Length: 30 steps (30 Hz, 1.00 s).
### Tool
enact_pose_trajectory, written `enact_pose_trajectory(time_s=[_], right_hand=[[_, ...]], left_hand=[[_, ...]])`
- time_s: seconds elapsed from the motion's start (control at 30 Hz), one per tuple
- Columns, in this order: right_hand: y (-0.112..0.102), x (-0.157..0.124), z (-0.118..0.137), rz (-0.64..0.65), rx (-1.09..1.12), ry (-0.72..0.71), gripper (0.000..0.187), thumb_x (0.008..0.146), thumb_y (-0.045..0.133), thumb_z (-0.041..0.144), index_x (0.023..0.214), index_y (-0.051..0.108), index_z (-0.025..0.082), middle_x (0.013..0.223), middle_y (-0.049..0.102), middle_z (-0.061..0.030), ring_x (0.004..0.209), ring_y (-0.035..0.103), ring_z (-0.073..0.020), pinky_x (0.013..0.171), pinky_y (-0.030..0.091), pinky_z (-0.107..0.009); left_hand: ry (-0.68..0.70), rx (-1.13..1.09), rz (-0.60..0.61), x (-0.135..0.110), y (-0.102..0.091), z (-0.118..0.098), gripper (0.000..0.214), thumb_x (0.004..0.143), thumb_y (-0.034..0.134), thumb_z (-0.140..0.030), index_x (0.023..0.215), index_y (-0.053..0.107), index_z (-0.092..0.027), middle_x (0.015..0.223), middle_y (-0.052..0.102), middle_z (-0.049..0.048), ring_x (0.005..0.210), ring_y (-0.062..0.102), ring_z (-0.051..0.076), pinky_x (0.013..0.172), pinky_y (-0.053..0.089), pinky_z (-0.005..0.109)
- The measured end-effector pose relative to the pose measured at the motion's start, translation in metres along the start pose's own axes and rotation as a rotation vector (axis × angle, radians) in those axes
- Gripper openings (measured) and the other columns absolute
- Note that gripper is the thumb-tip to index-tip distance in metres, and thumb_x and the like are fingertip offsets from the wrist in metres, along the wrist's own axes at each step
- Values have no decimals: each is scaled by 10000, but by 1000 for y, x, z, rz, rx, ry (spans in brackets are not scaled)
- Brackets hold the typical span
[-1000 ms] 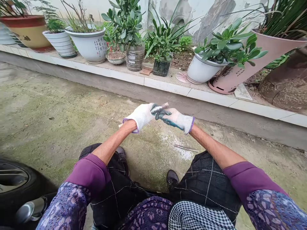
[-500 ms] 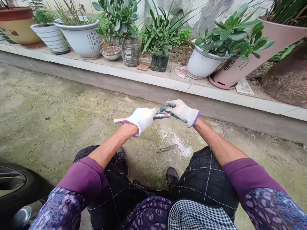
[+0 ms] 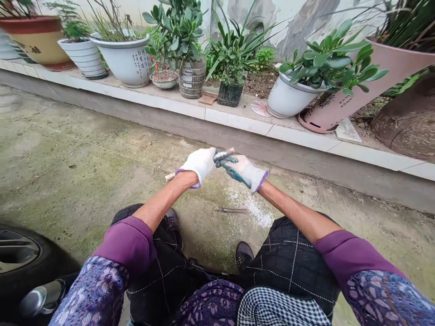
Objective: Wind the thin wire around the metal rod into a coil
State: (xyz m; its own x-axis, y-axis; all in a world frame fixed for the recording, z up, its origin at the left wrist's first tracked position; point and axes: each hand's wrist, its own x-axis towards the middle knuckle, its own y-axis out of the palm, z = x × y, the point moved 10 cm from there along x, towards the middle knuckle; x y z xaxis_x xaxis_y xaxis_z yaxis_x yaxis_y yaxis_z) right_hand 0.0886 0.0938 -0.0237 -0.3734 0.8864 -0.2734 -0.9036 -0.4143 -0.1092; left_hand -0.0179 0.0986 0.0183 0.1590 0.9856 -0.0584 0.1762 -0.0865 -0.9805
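My left hand (image 3: 200, 163), in a white glove with a purple cuff, is closed around a wooden stick (image 3: 170, 177) whose pale end sticks out behind the wrist. Silvery wire (image 3: 221, 155) is wound in a tight coil near the stick's far end, just beyond my left fingers. My right hand (image 3: 242, 171), gloved in white with a green-grey palm coating, is closed with its fingers against the underside of the coil. A thin strand dangles below it. Its fingertips are partly hidden, but they seem to pinch the wire.
On the concrete lie a thin brownish rod (image 3: 234, 210) and scattered white granules (image 3: 262, 218). Ahead runs a low tiled ledge (image 3: 234, 121) bearing several potted plants, among them a white pot (image 3: 292, 97). A vehicle wheel (image 3: 23, 258) stands at lower left.
The coil end of the stick has tilted upward. My right hand has moved left and slightly down, from beyond the stick's end to beneath the coil. The view has shifted a little.
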Motion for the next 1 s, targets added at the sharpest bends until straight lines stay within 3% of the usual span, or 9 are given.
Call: enact_pose_trajectory(time_s=[0.2,0.37,0.43,0.5,0.6,0.7,0.8,0.87,1.0], right_hand=[[14,1,-35,185,293,138,402,685,736,452,683,394,240,404,300,117,339,186,-42,323,126,-201],[12,0,-58,156,289,166,483,649,775,525,674,391,234,397,311,124,322,204,-34,317,138,-192],[11,-4,-57,158,267,156,481,625,809,505,679,425,221,412,319,124,335,213,-29,327,142,-188],[10,-9,-44,173,280,103,478,625,817,500,678,434,218,418,314,125,347,216,-29,337,153,-190],[6,-12,-18,184,285,-15,470,659,787,512,673,414,226,432,305,124,355,222,-38,348,174,-202],[3,-9,-4,151,106,-83,407,731,693,524,661,426,225,458,381,88,372,283,-61,358,199,-221],[-3,-10,10,52,-238,-240,236,798,580,389,673,515,200,526,495,41,447,383,-91,447,316,-242],[-4,-15,20,14,-483,-358,129,791,533,266,720,601,183,632,600,7,552,484,-116,575,401,-262],[-6,-28,28,31,-871,-451,196,818,501,204,822,697,194,808,702,-31,734,594,-162,725,429,-283]], left_hand=[[65,160,-44,-22,8,-21,425,940,401,-102,1355,491,-119,1009,701,174,895,710,261,755,506,325],[101,78,115,-39,33,-28,648,899,464,-161,1520,289,-98,1134,679,212,976,699,294,786,534,362],[96,-79,195,-44,38,-25,739,843,579,-229,1516,294,-126,1095,699,181,961,700,280,785,541,346],[97,-386,259,-49,38,-25,711,814,621,-273,1467,357,-172,1040,713,127,846,709,225,715,553,308],[42,-938,382,-53,41,-27,413,870,553,-335,1252,522,-180,908,705,66,541,612,110,510,503,238],[-104,-1106,381,-49,45,-15,246,860,568,-370,985,595,-160,660,600,-7,374,376,47,372,349,200],[-160,-979,265,-38,37,2,233,837,592,-374,946,608,-168,569,485,-53,390,327,54,376,306,201],[-135,-787,199,-29,29,11,263,843,581,-380,994,623,-169,611,534,-31,438,409,77,423,361,212],[-77,-219,132,-14,28,24,275,849,561,-311,1066,646,-165,854,695,79,701,643,180,628,487,267]])
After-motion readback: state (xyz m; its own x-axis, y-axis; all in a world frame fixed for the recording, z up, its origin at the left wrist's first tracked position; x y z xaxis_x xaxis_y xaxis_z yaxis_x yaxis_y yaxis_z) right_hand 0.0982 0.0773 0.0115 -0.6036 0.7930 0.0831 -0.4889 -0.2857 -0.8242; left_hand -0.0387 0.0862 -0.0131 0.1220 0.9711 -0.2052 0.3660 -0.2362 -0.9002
